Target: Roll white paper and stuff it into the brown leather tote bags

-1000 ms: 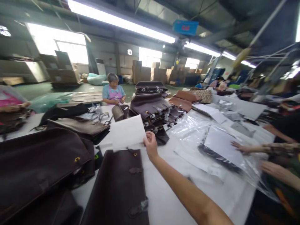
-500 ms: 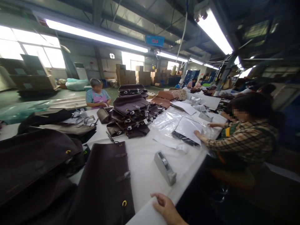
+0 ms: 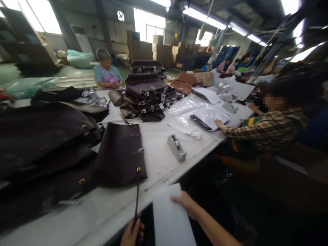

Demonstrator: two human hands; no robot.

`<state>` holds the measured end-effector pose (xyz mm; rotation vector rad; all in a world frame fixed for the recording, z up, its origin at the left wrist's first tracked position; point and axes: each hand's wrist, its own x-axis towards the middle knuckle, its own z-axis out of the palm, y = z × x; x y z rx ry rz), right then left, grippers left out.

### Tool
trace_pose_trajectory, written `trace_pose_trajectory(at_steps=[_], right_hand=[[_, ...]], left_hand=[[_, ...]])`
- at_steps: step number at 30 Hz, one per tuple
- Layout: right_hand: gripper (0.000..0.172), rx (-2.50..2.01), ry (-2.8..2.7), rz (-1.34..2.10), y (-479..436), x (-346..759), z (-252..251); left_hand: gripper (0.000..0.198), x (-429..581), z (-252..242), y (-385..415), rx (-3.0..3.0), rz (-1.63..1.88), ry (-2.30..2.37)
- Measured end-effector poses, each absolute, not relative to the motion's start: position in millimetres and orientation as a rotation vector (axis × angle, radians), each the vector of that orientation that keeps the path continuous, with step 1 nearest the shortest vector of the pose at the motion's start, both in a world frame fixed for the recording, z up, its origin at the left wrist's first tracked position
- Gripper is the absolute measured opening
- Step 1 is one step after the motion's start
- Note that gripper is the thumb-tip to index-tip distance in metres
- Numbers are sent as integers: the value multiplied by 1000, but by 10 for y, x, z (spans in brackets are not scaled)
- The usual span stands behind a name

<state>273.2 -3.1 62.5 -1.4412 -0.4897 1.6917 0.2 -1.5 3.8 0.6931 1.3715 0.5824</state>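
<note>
My right hand (image 3: 185, 204) grips the right edge of a long white sheet (image 3: 171, 218), perhaps folded paper or thin foam; its thumb lies on top. It hangs just off the table's front edge. To its left, my left hand (image 3: 132, 231) is closed around a thin dark strap (image 3: 137, 198). The strap runs up to a gold eyelet on a dark brown bag (image 3: 120, 153), which lies flat near the table edge. On the table beyond the sheet stands a grey tape dispenser (image 3: 176, 148).
More dark brown bags (image 3: 46, 136) lie on the left, with a tall stack of bags (image 3: 146, 89) farther back. At the right, a co-worker in a checked sleeve (image 3: 258, 133) handles a clear plastic bag with white paper. Another person (image 3: 107, 73) works across the white table (image 3: 164, 171).
The view has tilted downward. My right hand has pulled the white sheet back past the table edge. My left hand has come into view, holding the strap.
</note>
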Motion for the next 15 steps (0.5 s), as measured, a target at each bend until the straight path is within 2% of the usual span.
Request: trace_pose_trajectory(at_steps=[3,9,15], right_hand=[[43,-1494,-501,1762,-32,2699,545],[40,-1350,-498,1873,270,2110,333],[41,-1283,-411,1959,638,1658,107]], left_hand=[[97,-27,151,-133,595,729,1430],[75,167,508,-170,579,800,1426],[68,275,507,-181,495,767,1426]])
